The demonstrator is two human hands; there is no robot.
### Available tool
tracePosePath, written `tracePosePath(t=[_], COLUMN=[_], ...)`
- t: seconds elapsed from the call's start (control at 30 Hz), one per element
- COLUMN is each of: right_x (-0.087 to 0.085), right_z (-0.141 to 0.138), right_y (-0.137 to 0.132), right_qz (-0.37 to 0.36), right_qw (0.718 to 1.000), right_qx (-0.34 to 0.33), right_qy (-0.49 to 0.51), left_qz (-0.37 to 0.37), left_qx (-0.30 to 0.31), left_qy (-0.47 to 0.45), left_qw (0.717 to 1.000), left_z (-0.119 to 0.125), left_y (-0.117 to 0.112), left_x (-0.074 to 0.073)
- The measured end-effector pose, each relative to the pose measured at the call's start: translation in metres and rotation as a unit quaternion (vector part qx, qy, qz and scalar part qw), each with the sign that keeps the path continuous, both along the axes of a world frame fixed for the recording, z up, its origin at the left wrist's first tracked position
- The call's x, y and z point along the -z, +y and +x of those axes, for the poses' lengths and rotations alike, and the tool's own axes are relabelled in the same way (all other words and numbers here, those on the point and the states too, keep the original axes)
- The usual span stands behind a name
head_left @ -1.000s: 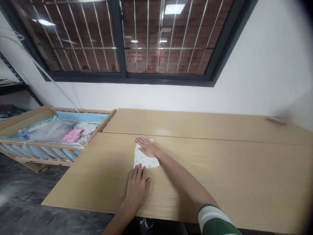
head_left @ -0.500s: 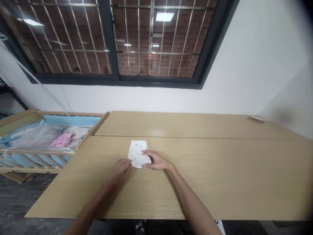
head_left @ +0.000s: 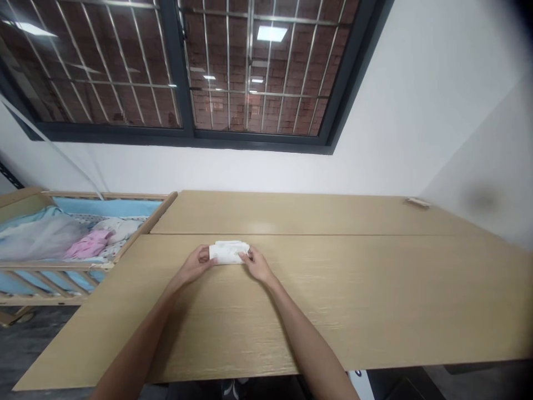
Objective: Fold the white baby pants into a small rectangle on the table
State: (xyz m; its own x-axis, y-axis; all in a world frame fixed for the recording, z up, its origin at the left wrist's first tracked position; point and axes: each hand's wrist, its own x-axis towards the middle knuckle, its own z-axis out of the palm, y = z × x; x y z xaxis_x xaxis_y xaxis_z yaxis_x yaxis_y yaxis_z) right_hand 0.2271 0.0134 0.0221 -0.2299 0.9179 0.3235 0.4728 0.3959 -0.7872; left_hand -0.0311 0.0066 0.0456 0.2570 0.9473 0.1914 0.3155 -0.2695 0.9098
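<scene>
A small white patterned cloth [head_left: 229, 251], folded into a short band, lies on the light wooden table [head_left: 375, 300] near its middle seam. My left hand [head_left: 194, 266] grips the cloth's left end with curled fingers. My right hand [head_left: 257, 264] pinches its right end. Both forearms reach in from the bottom of the view.
A wooden baby cot [head_left: 137, 225] with blue lining stands at the table's left end, holding grey, pink and white clothes [head_left: 85, 241]. A small flat object [head_left: 417, 202] lies at the far right by the white wall. A barred window runs above.
The cloth lay flatter and longer under my hands; both hands took its near edge and folded it away from me, so it is now a short band.
</scene>
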Motion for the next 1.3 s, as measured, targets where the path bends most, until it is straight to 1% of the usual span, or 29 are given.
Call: tracePosePath(t=[0.07, 0.13, 0.23, 0.3, 0.4, 0.47, 0.5, 0.53, 0.57, 0.63, 0.67, 0.73, 0.77, 0.83, 0.93, 1.03, 1.1, 1.2, 1.27, 1.3], right_x=[0.003, 0.004, 0.004, 0.005, 0.001, -0.005, -0.008, -0.012, -0.016, -0.021, -0.022, -0.021, -0.019, -0.015, -0.012, -0.013, -0.015, -0.014, -0.013, -0.012], right_z=[-0.004, -0.009, -0.019, -0.023, -0.026, -0.028, -0.029, -0.031, -0.033, -0.037, -0.040, -0.041, -0.041, -0.036, -0.023, -0.012, -0.007, -0.005, -0.005, -0.005], right_y=[0.005, 0.010, 0.016, 0.017, 0.013, 0.008, 0.005, 0.002, -0.001, -0.005, -0.006, -0.007, -0.007, -0.007, -0.007, -0.008, -0.008, -0.007, -0.004, -0.002], right_qz=[-0.015, -0.030, -0.037, -0.029, -0.016, -0.008, 0.006, 0.030, 0.062, 0.121, 0.137, 0.137, 0.127, 0.107, 0.083, 0.071, 0.088, 0.117, 0.110, 0.103], right_qw=[0.999, 0.997, 0.992, 0.988, 0.975, 0.966, 0.964, 0.964, 0.965, 0.966, 0.963, 0.953, 0.949, 0.946, 0.951, 0.954, 0.953, 0.953, 0.955, 0.957], right_qx=[0.014, 0.032, 0.089, 0.144, 0.219, 0.248, 0.250, 0.238, 0.212, 0.118, 0.063, -0.021, -0.041, -0.043, -0.016, 0.026, 0.040, -0.003, -0.025, -0.023], right_qy=[0.034, 0.067, 0.085, 0.055, -0.028, -0.072, -0.092, -0.114, -0.140, -0.197, -0.224, -0.269, -0.286, -0.303, -0.299, -0.289, -0.286, -0.281, -0.275, -0.270], left_qz=[-0.003, -0.001, 0.008, 0.018, 0.045, 0.071, 0.084, 0.101, 0.124, 0.183, 0.210, 0.235, 0.230, 0.210, 0.194, 0.206, 0.232, 0.259, 0.254, 0.250], left_qx=[-0.020, -0.057, -0.113, -0.140, -0.172, -0.194, -0.204, -0.206, -0.197, -0.148, -0.117, -0.073, -0.068, -0.074, -0.090, -0.095, -0.083, -0.070, -0.078, -0.084], left_qy=[0.007, 0.029, 0.081, 0.123, 0.177, 0.202, 0.208, 0.213, 0.218, 0.236, 0.250, 0.290, 0.312, 0.358, 0.401, 0.403, 0.391, 0.366, 0.355, 0.352], left_qw=[1.000, 0.998, 0.990, 0.982, 0.968, 0.957, 0.953, 0.950, 0.948, 0.943, 0.938, 0.925, 0.919, 0.907, 0.891, 0.887, 0.887, 0.891, 0.896, 0.898], left_z=[0.003, 0.007, 0.012, 0.016, 0.024, 0.029, 0.032, 0.035, 0.038, 0.044, 0.047, 0.051, 0.052, 0.052, 0.048, 0.042, 0.037, 0.031, 0.030, 0.030], left_y=[0.003, 0.011, 0.023, 0.028, 0.025, 0.021, 0.018, 0.016, 0.014, 0.011, 0.010, 0.007, 0.005, 0.002, -0.002, -0.003, -0.002, 0.002, 0.004, 0.005], left_x=[0.007, 0.013, 0.018, 0.020, 0.022, 0.021, 0.020, 0.019, 0.018, 0.019, 0.020, 0.026, 0.030, 0.037, 0.042, 0.039, 0.035, 0.030, 0.028, 0.027])
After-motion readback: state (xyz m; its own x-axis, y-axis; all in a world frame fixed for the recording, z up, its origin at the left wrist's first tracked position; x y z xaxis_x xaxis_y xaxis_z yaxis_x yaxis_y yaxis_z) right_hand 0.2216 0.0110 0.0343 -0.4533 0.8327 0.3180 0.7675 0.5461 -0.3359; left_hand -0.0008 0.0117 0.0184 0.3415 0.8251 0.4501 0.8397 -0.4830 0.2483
